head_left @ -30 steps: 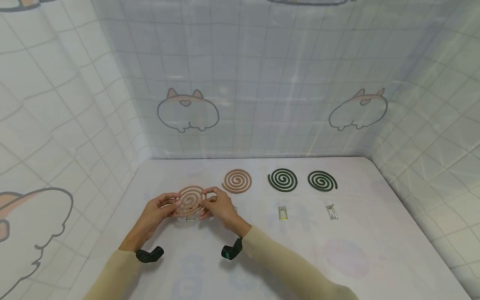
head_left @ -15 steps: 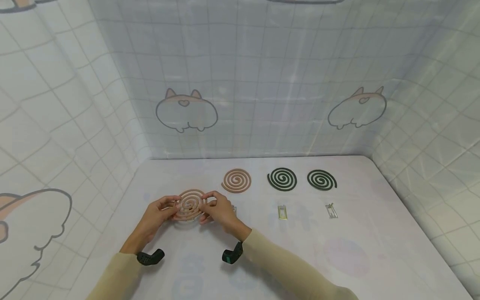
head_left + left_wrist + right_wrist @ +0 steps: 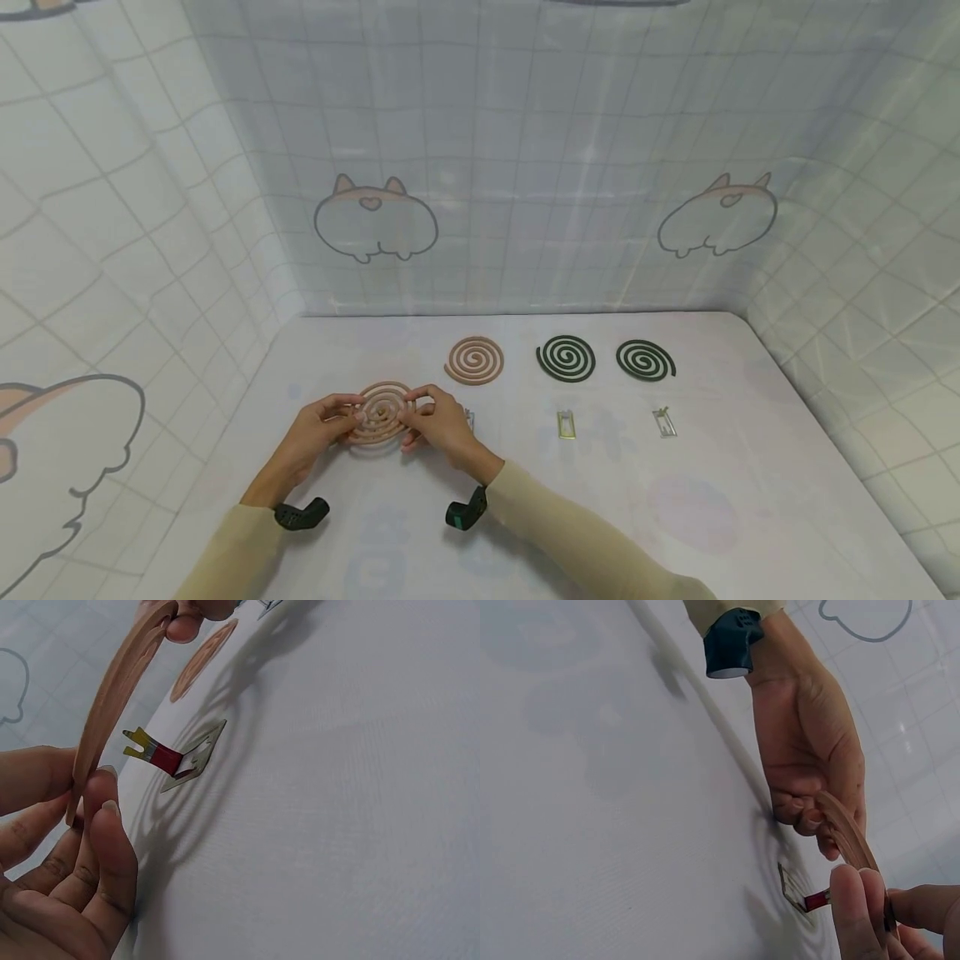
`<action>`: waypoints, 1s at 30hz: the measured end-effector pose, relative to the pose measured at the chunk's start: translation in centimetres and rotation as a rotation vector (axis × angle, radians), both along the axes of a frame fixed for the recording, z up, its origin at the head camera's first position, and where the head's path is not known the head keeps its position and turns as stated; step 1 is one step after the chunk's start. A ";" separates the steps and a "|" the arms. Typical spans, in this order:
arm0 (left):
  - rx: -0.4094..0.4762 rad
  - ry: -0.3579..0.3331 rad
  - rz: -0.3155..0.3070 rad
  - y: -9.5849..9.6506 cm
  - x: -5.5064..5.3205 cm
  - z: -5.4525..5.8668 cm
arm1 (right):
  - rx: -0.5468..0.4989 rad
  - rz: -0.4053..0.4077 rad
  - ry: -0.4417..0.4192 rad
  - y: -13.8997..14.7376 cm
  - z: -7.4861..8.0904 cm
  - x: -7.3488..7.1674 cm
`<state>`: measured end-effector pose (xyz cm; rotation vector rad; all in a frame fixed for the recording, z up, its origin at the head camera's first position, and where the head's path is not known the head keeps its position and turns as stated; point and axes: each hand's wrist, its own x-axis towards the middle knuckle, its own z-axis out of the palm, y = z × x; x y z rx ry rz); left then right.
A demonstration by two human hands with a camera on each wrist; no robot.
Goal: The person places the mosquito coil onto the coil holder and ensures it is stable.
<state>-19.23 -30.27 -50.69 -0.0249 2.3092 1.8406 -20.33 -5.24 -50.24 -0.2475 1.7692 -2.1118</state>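
Observation:
A tan mosquito coil (image 3: 377, 435) is held flat between my two hands on the left part of the table. My left hand (image 3: 309, 437) pinches its left edge between thumb and fingers. Its right edge is pinched by my right hand (image 3: 444, 423). In the left wrist view a small metal coil stand (image 3: 168, 760) sits beneath the coil on the table, its forked tongue bent upward and marked red and yellow. A gap shows between tongue and coil there. From the head, the coil covers most of this stand.
Behind lie another tan coil (image 3: 474, 361) and two dark green coils (image 3: 566, 359) (image 3: 645, 361). More metal stands (image 3: 566, 425) (image 3: 664, 422) lie in front of the green ones; another stand (image 3: 470, 418) is partly hidden by my right hand. Tiled-print cloth walls (image 3: 517, 167) enclose the table.
Both hands have brought the coil down and slightly nearer me, over the stand. The stand's base, visible at the coil's front edge a second ago, is now covered from above.

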 end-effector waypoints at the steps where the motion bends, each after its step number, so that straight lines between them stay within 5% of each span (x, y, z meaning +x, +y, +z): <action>1: -0.001 0.003 0.001 0.0 0.0 0.0 | -0.001 -0.001 0.000 0.0 0.0 0.0; 30: 0.017 0.031 0.022 0.1 0.2 -0.1 | 0.047 -0.018 0.004 -0.1 -0.9 0.2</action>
